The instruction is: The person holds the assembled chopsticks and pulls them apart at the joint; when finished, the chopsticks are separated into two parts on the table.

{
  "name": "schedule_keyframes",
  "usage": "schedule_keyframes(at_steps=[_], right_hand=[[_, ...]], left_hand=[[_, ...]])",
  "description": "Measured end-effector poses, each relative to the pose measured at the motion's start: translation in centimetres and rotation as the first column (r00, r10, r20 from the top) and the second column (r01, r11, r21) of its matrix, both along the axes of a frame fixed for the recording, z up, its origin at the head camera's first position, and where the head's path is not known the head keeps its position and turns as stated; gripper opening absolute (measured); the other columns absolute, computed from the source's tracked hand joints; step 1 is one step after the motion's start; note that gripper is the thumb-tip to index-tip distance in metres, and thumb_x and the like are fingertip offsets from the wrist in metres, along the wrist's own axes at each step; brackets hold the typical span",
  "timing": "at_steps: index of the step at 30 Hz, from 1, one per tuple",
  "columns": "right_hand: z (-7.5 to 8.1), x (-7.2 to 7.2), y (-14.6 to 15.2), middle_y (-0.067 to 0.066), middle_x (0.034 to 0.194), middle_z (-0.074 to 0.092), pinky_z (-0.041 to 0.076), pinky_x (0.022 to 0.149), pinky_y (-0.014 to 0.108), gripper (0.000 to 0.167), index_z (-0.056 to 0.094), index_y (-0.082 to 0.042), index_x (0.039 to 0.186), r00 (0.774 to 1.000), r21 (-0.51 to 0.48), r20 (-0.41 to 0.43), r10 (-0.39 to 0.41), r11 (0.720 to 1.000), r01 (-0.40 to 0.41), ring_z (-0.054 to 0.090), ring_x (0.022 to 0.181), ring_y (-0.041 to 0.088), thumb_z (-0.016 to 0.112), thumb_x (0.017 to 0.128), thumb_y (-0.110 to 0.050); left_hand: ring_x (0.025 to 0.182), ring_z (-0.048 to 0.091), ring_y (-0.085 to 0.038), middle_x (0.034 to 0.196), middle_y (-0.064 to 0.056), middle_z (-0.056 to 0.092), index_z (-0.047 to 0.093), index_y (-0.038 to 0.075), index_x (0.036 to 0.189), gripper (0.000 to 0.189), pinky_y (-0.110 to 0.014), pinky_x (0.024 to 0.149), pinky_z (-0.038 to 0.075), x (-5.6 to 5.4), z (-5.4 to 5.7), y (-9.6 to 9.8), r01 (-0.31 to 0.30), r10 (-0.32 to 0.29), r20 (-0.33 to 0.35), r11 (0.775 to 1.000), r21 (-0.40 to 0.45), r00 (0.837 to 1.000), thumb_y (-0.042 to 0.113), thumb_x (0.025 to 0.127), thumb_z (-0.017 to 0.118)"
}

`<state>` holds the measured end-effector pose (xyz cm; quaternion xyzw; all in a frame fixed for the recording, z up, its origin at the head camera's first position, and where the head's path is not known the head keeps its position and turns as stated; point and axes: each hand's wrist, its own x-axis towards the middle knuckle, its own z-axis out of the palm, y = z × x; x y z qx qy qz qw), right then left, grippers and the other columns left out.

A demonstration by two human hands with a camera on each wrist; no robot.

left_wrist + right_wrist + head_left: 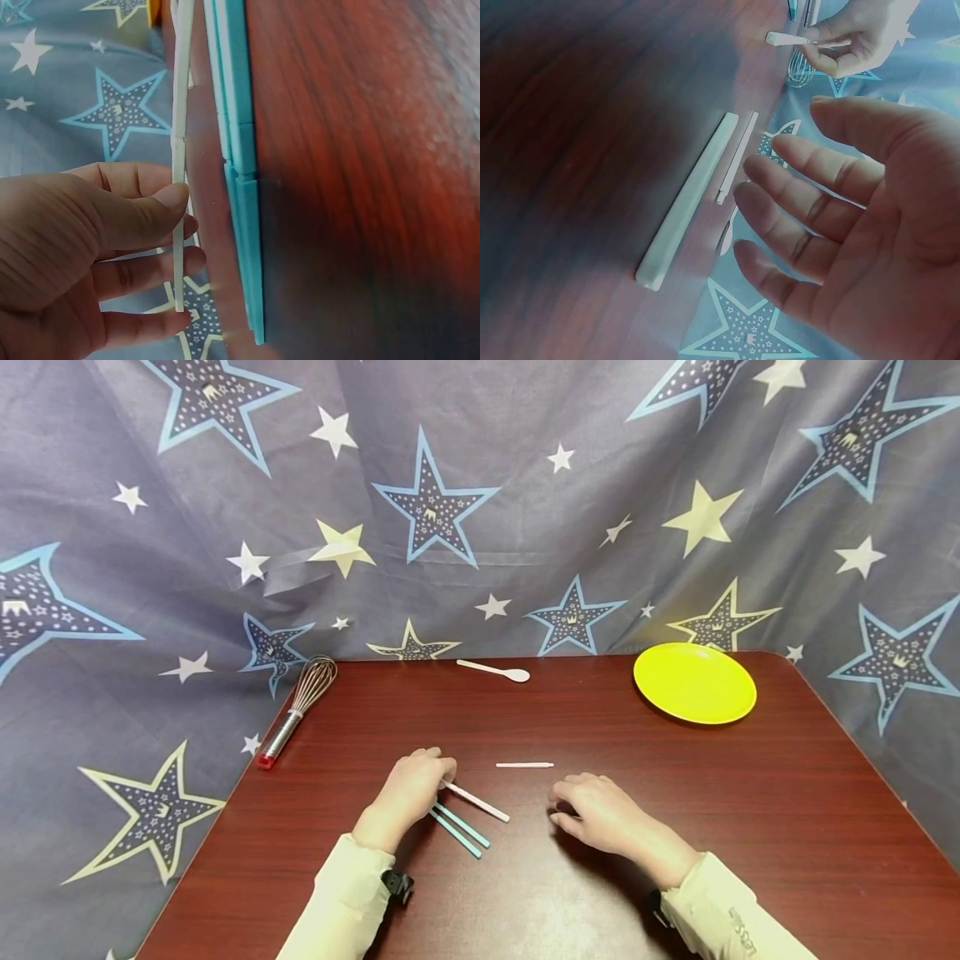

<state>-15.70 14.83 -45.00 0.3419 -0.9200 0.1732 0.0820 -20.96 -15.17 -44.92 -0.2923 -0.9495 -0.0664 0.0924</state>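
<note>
A thin white chopstick (179,112) with a joint line is pinched between the thumb and fingers of my left hand (412,789). It slants toward the table's middle in the head view. Beside that hand lie two teal chopsticks (461,831), side by side and jointed midway. My right hand (600,814) is held over the table with relaxed fingers and nothing in its grasp. Near its fingertips, the right wrist view shows a pale tapered stick (686,202), which the hand hides in the head view. A shorter white stick (525,765) lies between and beyond the hands.
On the reddish-brown table (600,718), a white spoon (516,675) lies along the back edge. A whisk (298,710) with a red-ended handle is at the left edge. The yellow plate (693,683) sits at the back right. A star-patterned cloth (525,527) hangs behind.
</note>
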Motion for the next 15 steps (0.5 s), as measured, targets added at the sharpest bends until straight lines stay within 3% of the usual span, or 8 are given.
schedule_keyframes(at_steps=[7,15], right_hand=[[-0.1,-0.1,-0.1,0.003,0.089,0.065,0.049,0.073,0.044,0.015,0.065,-0.010,0.094,1.000,-0.024,-0.008,-0.012,1.000,0.012,0.063,0.084,0.024,0.072,0.085,-0.020],[0.0,-0.2,-0.6,0.005,0.100,0.070,0.050,0.079,0.045,0.030,0.066,-0.006,0.111,0.998,-0.092,0.048,-0.038,0.995,0.043,0.066,0.092,0.019,0.062,0.094,-0.031]], left_hand=[[0.067,0.054,-0.021,0.071,0.005,0.045,0.057,0.018,0.072,0.031,-0.033,0.056,0.044,0.4,0.7,0.5,0.021,-0.021,-0.008,0.998,0.063,1.000,-0.007,0.071,0.075],[0.069,0.058,-0.016,0.074,0.008,0.050,0.059,0.021,0.077,0.032,-0.033,0.058,0.047,1.3,1.7,2.4,0.094,-0.092,-0.026,0.987,0.129,0.995,-0.005,0.072,0.076]])
